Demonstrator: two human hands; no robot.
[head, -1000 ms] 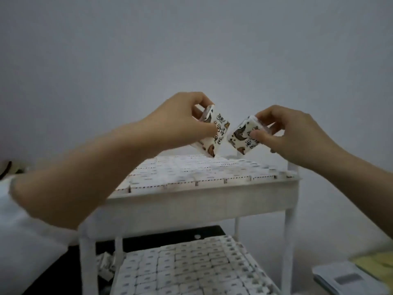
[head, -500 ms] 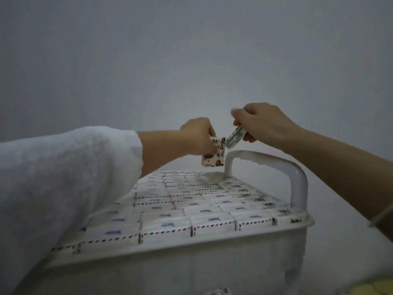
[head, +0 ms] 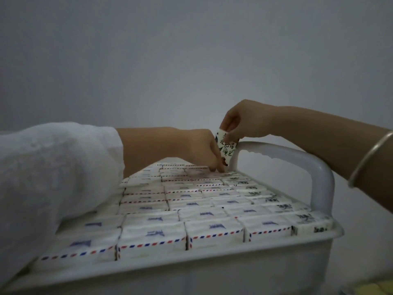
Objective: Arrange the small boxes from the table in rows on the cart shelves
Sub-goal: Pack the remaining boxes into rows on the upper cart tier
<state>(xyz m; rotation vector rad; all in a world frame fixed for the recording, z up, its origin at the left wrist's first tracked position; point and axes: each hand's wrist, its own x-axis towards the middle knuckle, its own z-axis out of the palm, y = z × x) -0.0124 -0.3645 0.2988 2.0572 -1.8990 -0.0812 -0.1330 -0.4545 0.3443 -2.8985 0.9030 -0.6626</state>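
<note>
The white cart's top shelf (head: pixel 223 251) is packed with rows of small white boxes (head: pixel 191 209) with red-and-blue striped edges. At the far end of the shelf, my left hand (head: pixel 197 149) points its fingers down, the fingertips touching the boxes of the last row. My right hand (head: pixel 244 121) pinches a small box with black characters (head: pixel 227 146) and holds it tilted just above the far right corner, right beside my left hand and the cart handle (head: pixel 297 159). No box is visible in my left hand.
The white looped handle rises along the shelf's right side, under my right forearm. A plain grey wall stands behind the cart. Something yellow (head: pixel 374 290) shows at the bottom right corner. My white left sleeve (head: pixel 53 177) lies over the shelf's left side.
Both hands have dropped toward the shelf's far end. My left hand's box is no longer seen in its fingers, which now touch the far row. My right hand has lowered its box.
</note>
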